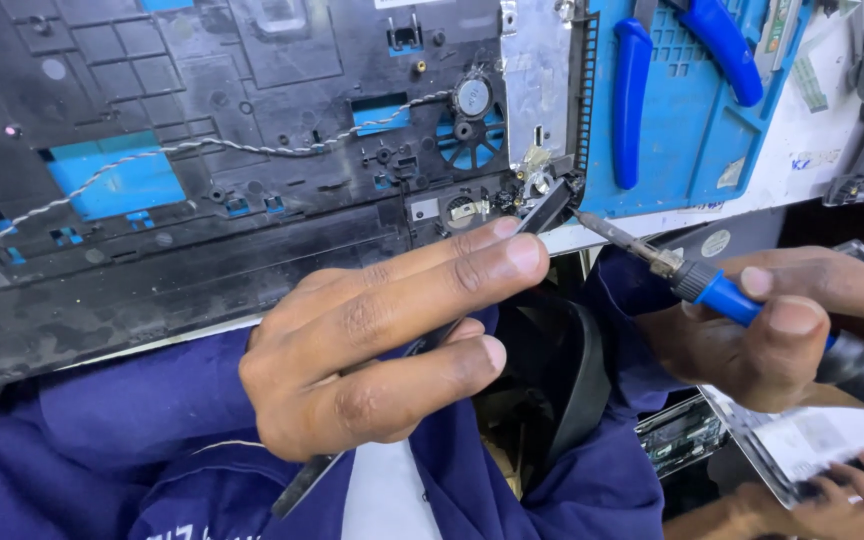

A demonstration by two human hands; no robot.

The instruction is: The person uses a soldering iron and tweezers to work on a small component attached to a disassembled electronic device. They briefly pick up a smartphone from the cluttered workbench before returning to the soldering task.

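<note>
Left hand (382, 345) closed around a flat dark metal strip (547, 210), fingers pointing to 2 o'clock; strip tip pressed at the hinge corner (537, 185) of the black laptop base shell (202, 200). Right hand (782, 330) gripping a blue-collared soldering iron (712, 290) at 3 o'clock from the left hand, tip aimed to 10 o'clock, touching or just beside the strip end, can't tell which. Shell sits at 12 o'clock above both hands. Twisted wire (202, 148) runs across the shell. Blue-handled pliers (722, 45) on blue mat (692, 150) at 1 o'clock. Another person's hand (852, 495) at 5 o'clock
</note>
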